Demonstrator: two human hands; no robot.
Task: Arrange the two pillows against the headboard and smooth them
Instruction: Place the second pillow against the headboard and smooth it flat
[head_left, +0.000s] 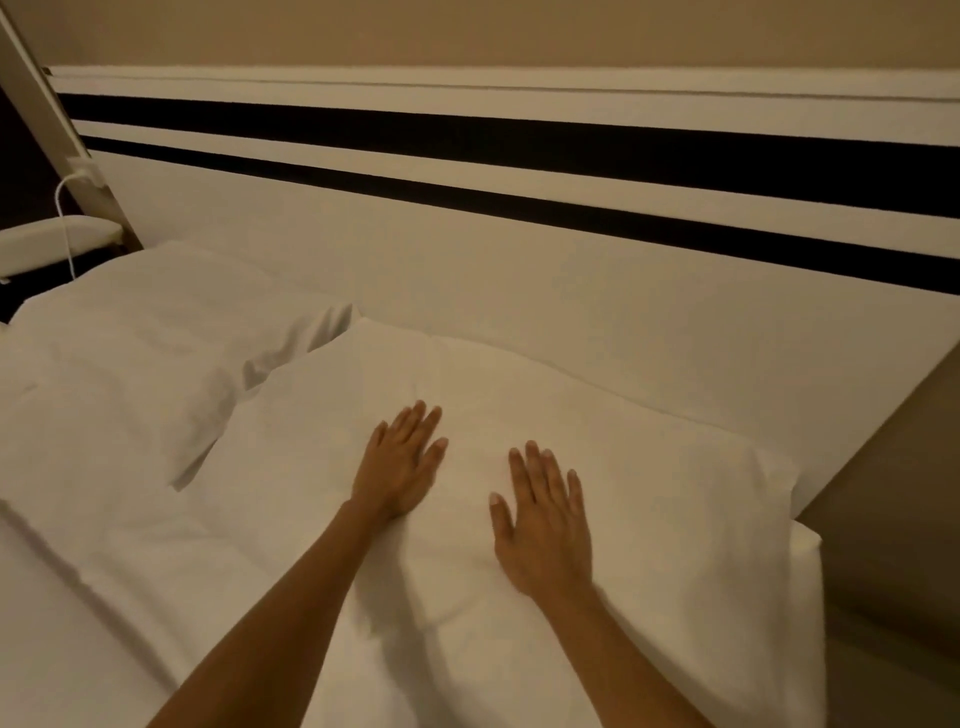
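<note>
Now the near pillow (597, 441) lies at the bed's right corner, long axis along the headboard (519, 270); both hands, left hand (400, 467) and right hand (543, 525), press flat on it, fingers spread, holding nothing. The second pillow (156, 343) sits leftward, nearer the left hand.

We have only one view, a wide-angle camera worn on the head, looking forward and steeply down over the bed (78, 623) toward the headboard (519, 270). It sits close, so both forearms run in from the bottom edge. The frame is tilted, with the headboard stripes sloping down to the right.
</note>
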